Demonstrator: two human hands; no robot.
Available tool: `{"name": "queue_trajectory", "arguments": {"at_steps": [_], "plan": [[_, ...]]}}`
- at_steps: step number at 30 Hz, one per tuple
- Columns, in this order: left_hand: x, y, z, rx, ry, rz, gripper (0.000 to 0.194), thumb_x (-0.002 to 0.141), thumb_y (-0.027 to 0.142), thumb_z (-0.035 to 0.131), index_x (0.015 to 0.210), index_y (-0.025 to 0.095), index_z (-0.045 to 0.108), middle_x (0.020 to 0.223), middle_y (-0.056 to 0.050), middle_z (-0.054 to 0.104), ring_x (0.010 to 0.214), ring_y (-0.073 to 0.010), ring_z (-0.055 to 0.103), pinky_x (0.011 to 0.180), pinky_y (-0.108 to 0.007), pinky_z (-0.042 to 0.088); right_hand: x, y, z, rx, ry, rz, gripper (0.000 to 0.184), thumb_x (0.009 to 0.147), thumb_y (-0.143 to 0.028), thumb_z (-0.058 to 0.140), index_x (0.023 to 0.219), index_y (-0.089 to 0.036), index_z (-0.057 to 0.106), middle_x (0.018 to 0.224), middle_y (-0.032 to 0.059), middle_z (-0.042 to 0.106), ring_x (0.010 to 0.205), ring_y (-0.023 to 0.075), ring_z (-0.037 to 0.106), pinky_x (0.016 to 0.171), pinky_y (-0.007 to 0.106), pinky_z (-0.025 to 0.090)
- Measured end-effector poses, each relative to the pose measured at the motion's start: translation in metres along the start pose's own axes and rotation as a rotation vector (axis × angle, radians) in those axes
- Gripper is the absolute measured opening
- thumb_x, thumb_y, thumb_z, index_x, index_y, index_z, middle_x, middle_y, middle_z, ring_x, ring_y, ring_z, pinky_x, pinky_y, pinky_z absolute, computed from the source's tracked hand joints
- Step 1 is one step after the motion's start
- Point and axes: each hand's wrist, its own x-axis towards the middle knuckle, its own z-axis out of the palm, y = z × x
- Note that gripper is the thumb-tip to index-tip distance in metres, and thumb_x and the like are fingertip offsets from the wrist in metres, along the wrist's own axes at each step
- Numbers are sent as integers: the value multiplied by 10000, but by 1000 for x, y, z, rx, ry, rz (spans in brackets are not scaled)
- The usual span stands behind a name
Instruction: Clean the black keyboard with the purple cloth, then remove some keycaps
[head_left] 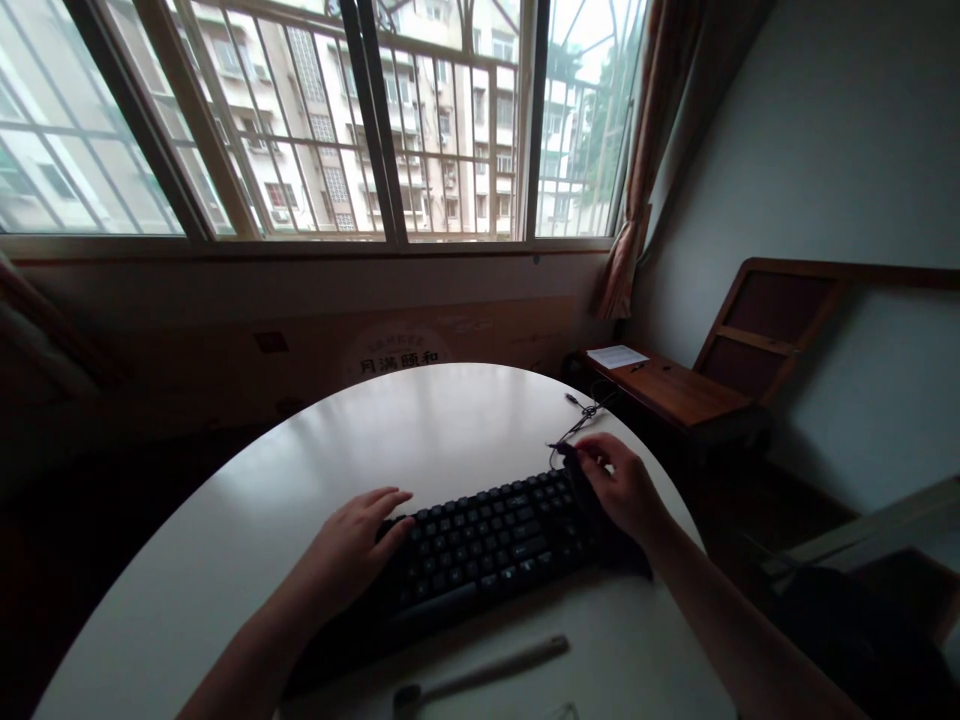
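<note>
Lying aslant on the white round table [247,500], the black keyboard [480,540] has a hand at each end. The left hand [360,535] rests over its left end, thumb and fingers apart, not clenched around anything; that placement probably keeps the board from sliding. The right hand [619,485] has thumb and fingers closed on the upper part of a dark cloth [591,500], which drapes over the right end, perhaps pinched up there so the rest can hang freely. Just beyond, a thin cable [589,412] lies loosely bunched, seemingly out of the keys' way. Nearer the person, a long-handled tool [499,668], maybe a brush, lies within easy reach. Farther right, paper [617,356] sits on a low wooden table [690,395], below the barred window [450,130] and beside the curtain [626,265].
</note>
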Motion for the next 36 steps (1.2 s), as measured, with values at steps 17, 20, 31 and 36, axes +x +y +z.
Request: {"name": "queue_trajectory", "arguments": {"at_steps": [17, 20, 31, 36], "plan": [[-5, 79, -62, -246, 328, 226, 240, 910, 333, 522, 954, 215, 726, 924, -54, 732, 772, -181, 688, 701, -299, 568, 28, -99, -17, 971, -221, 313, 400, 666, -270, 830, 1028, -240, 663, 870, -12, 674, 730, 147, 658, 652, 263, 541], [4, 108, -89, -426, 277, 223, 243, 907, 345, 540, 978, 201, 722, 937, -65, 733, 767, -175, 688, 642, -264, 561, 47, -130, -15, 1043, -289, 273, 311, 681, -290, 827, 945, -230, 673, 836, -16, 678, 683, 128, 639, 582, 227, 515], [22, 111, -130, -918, 293, 129, 314, 807, 436, 668, 900, 138, 705, 768, -52, 714, 710, -194, 670, 604, -275, 548, 99, -186, 42, 912, -269, -110, 258, 756, -436, 744, 856, -198, 727, 800, 19, 698, 805, 176, 626, 708, 284, 485], [24, 91, -128, -832, 386, 66, 285, 800, 428, 667, 862, 153, 710, 739, -44, 721, 669, -196, 674, 578, -277, 540, 106, -164, 55, 908, -329, -16, 270, 785, -397, 710, 976, -206, 721, 808, 20, 669, 643, 122, 547, 533, 224, 413]]}}
